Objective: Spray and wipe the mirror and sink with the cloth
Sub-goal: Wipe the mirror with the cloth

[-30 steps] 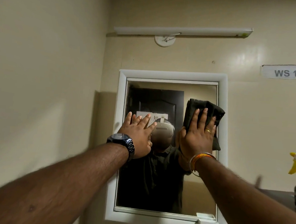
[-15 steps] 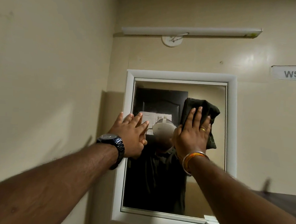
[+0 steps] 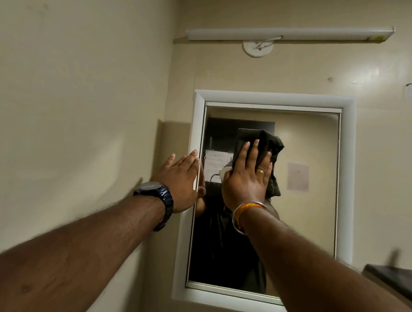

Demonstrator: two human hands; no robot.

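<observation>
The right hand [image 3: 247,176] lies flat with straight fingers on a dark cloth [image 3: 263,144], pressing it against the glass of the mirror [image 3: 304,220] in the upper middle, nearer the left edge than the right. The cloth sticks out above the fingertips and hangs down past the right side of the palm. The left hand [image 3: 180,178] is spread open with straight fingers, resting over the left edge of the white frame [image 3: 274,98], holding nothing.

Bare glass lies to the right of the cloth as far as the right edge, a narrower band above it to the top edge, and a tall stretch below it to the bottom edge, crossed in part by the right forearm.

Counted: one mirror, one cloth, two hands. One dark watch [image 3: 155,192] sits on the left wrist, one orange bangle [image 3: 247,209] on the right wrist, one gold ring [image 3: 260,171] on a right finger. One tube light [image 3: 290,35] runs along the wall above the mirror. One dark counter [image 3: 396,280] corner shows at the lower right, well apart from the cloth.
</observation>
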